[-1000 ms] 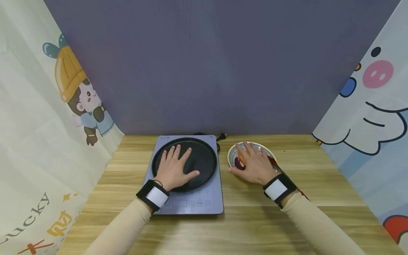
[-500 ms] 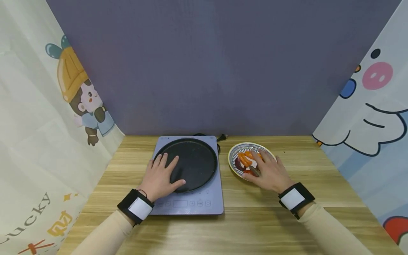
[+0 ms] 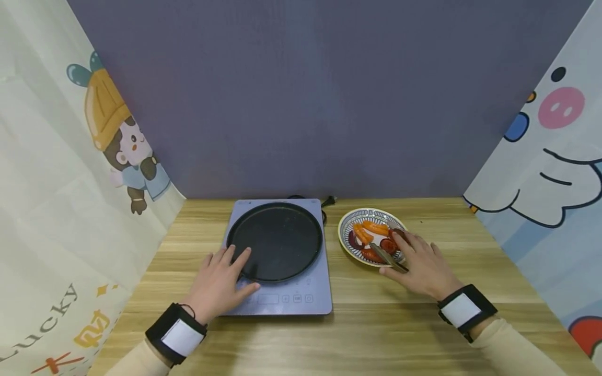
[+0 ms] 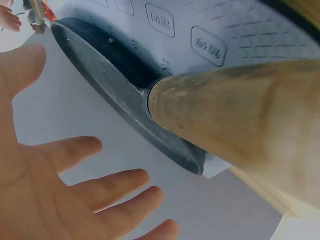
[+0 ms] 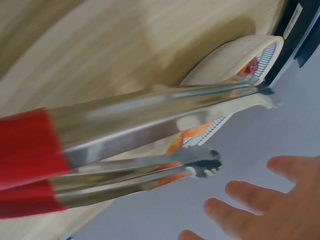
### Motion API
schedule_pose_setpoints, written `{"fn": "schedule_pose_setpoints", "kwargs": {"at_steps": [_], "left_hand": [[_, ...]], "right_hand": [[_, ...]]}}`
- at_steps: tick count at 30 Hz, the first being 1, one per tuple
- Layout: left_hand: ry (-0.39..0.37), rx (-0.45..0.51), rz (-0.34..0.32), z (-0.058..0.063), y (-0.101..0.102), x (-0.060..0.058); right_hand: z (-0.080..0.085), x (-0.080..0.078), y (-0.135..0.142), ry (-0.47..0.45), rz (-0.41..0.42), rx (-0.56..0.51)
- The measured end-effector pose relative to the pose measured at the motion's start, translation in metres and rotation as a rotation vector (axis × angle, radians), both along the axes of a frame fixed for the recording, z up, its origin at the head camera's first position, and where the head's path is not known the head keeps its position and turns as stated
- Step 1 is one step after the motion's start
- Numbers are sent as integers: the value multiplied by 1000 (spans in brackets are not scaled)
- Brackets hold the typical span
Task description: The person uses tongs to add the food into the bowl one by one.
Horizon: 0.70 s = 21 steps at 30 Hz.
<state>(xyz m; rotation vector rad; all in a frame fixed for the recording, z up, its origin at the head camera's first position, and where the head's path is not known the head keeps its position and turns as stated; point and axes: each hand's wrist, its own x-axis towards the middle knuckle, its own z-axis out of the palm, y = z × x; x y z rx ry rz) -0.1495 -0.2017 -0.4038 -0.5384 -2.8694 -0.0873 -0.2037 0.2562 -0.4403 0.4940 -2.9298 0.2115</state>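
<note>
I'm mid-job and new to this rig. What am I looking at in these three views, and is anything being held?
No robot here: a person's two bare hands, each with a wrist camera; the wide view comes from a head camera looking down at a wooden table. The left hand lies open, fingers on the near rim of a black pan on a grey cooktop. Its wrist view shows the pan's wooden handle close up. The right hand is open beside a plate of sausages, over metal tongs. Its wrist view shows the tongs' red grip and the fingers spread. Neither hand grips anything.
</note>
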Motion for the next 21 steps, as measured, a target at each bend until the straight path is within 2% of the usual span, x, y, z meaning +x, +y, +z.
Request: {"fn": "schedule_pose_setpoints", "kwargs": {"at_steps": [8, 17, 21], "left_hand": [[-43, 23, 40, 1, -10, 20], [-28, 131, 46, -11, -25, 42], [-15, 148, 70, -15, -33, 51]], "right_hand": [[-1, 12, 16, -44, -21, 12], [-6, 31, 32, -90, -67, 20], [-7, 37, 39, -116, -98, 13]]}}
